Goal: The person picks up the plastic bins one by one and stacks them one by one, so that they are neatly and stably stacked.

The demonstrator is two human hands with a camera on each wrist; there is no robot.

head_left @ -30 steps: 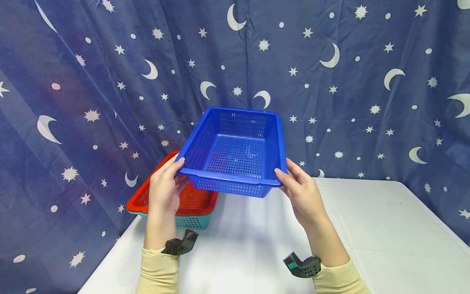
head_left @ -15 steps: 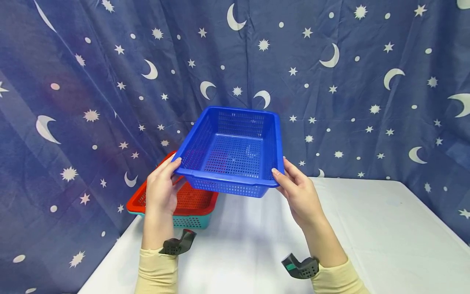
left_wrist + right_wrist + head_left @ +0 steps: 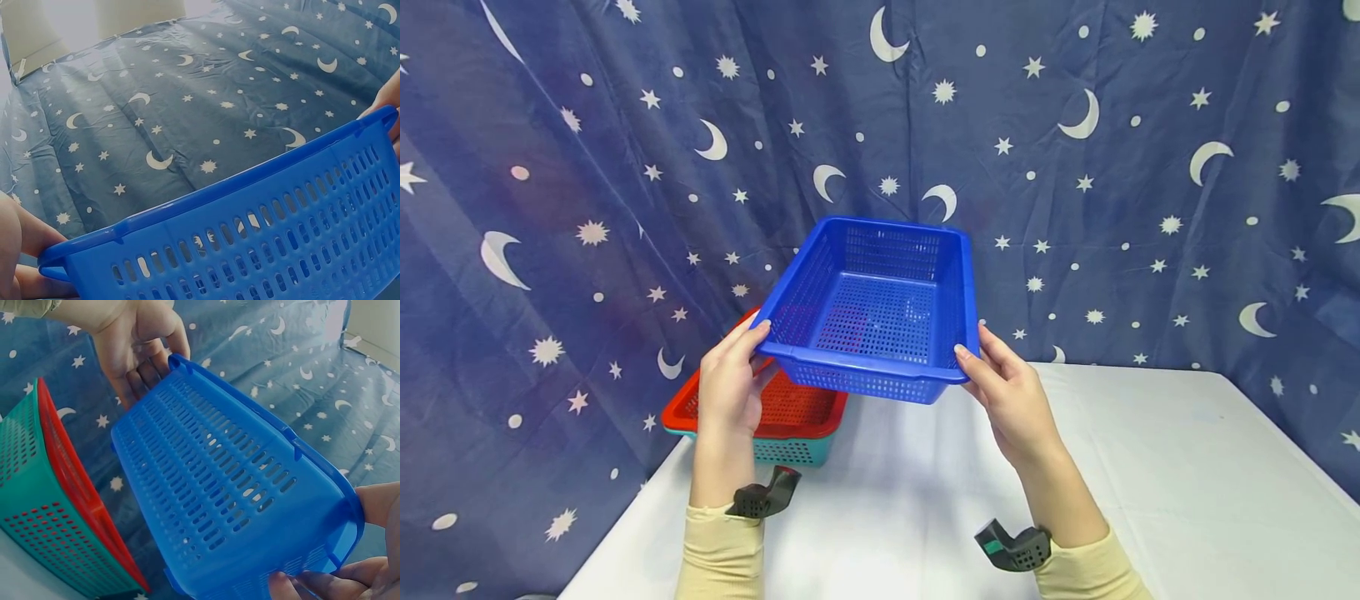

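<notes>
Between both hands, raised off the table, is a blue plastic basket (image 3: 880,317) with slotted walls and nothing inside it. Its near side dips toward me, so the perforated floor shows in the head view. My left hand (image 3: 728,387) grips the near left corner, thumb over the rim and fingers under it. At the near right corner my right hand (image 3: 1011,400) pinches the rim the same way. The right wrist view shows the basket's slotted outer wall (image 3: 206,462) from below, with a hand at each end.
A red basket (image 3: 805,408) sits nested in a teal basket (image 3: 793,452) at the table's left, partly behind my left hand and the blue basket. The white table (image 3: 1157,467) extends to the right. A dark blue curtain (image 3: 1120,208) with moons and stars hangs behind.
The blue basket and both hands have shifted slightly left since one second ago, with the grip unchanged. Over the last half second they hold nearly still, while the head view shifts a little.
</notes>
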